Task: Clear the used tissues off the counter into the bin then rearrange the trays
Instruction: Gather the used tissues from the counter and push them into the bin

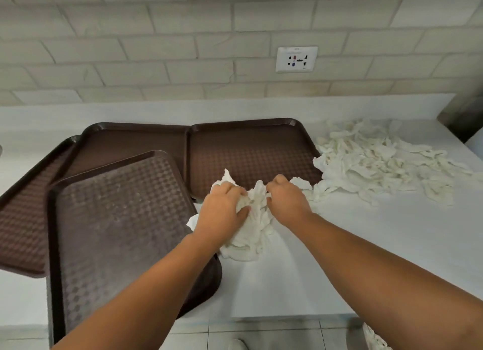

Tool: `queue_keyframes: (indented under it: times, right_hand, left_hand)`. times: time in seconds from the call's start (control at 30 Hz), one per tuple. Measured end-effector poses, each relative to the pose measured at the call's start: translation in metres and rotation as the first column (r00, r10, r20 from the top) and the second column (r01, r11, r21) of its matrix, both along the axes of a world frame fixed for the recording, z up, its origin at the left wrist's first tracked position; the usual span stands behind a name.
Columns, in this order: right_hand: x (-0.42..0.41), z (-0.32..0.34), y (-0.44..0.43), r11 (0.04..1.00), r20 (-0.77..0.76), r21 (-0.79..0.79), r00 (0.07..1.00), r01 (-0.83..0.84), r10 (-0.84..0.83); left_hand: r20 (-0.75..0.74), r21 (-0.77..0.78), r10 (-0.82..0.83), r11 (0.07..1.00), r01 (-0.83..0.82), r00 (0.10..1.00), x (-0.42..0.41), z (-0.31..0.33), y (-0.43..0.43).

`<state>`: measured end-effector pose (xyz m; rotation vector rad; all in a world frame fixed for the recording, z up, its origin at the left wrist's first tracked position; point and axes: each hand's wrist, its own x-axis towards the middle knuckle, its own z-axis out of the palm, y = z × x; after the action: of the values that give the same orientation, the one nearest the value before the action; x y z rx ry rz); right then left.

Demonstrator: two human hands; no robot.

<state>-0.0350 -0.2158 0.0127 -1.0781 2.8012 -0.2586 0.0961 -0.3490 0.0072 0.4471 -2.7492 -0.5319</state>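
Both hands bunching one wad of used tissue at counter centre.

Fingers (236, 192) of left hand (222, 208) and of right hand (286, 200) curled shut on tissue wad (251, 234), pressed to counter (366, 245) beside near tray (115, 232). Loose tissue heap (371, 164) at 2 o'clock from fingers, long axis running 10-to-4, right hand nearer. Bin not in view.

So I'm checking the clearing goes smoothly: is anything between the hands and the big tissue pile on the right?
Nothing visible. Both hands, left hand and right hand, grip a tissue bunch; only bare counter and stray tissues lie before the pile. The bin is out of view.
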Motion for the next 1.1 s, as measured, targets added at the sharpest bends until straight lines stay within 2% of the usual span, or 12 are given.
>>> queue_keyframes:
  times: [0.13,0.23,0.3,0.37,0.47,0.63,0.73,0.87,1.0,1.1]
  right_hand:
    - [-0.007,0.003,0.0,0.998,0.007,0.043,0.998,-0.055,0.055]
    - [-0.011,0.007,0.003,0.993,-0.018,0.11,0.998,-0.052,0.054]
    - [-0.014,0.012,0.006,0.998,-0.039,0.055,0.999,0.001,0.001]
    - [-0.017,0.02,0.013,0.988,-0.007,-0.093,0.993,0.12,-0.121]
    - [-0.026,0.036,0.024,0.926,0.073,-0.272,0.965,0.261,-0.25]
    - [-0.034,0.063,0.041,0.827,0.136,-0.497,0.964,0.264,-0.226]
    - [-0.039,0.073,0.049,0.814,0.125,-0.531,0.971,0.237,-0.202]
    - [-0.043,0.08,0.061,0.808,0.2,-0.516,0.957,0.284,-0.209]
    - [-0.046,0.082,0.073,0.768,0.253,-0.547,0.94,0.334,-0.228]
    - [-0.046,0.089,0.081,0.7,0.369,-0.598,0.91,0.39,-0.191]
  left_hand:
    - [0.15,-0.048,0.031,0.999,-0.025,0.988,-0.016,0.001,-0.005]
    - [0.156,-0.1,0.03,0.995,-0.015,0.987,-0.024,0.001,-0.007]
    - [0.086,-0.02,0.029,0.999,-0.027,0.996,-0.028,0.004,-0.011]
    - [0.028,0.089,0.013,0.996,-0.015,1.0,-0.032,0.013,-0.014]
    - [0.05,0.206,0.036,0.977,-0.045,0.998,-0.039,0.033,-0.015]
    - [-0.003,0.408,0.072,0.911,-0.064,0.997,-0.049,0.049,-0.009]
    - [-0.02,0.534,0.118,0.841,-0.089,0.993,-0.056,0.059,0.003]
    - [-0.052,0.62,0.111,0.782,-0.055,0.992,-0.063,0.066,0.014]
    - [-0.063,0.671,0.124,0.739,-0.05,0.99,-0.068,0.078,0.025]
    - [-0.073,0.658,0.119,0.752,-0.042,0.99,-0.075,0.085,0.032]
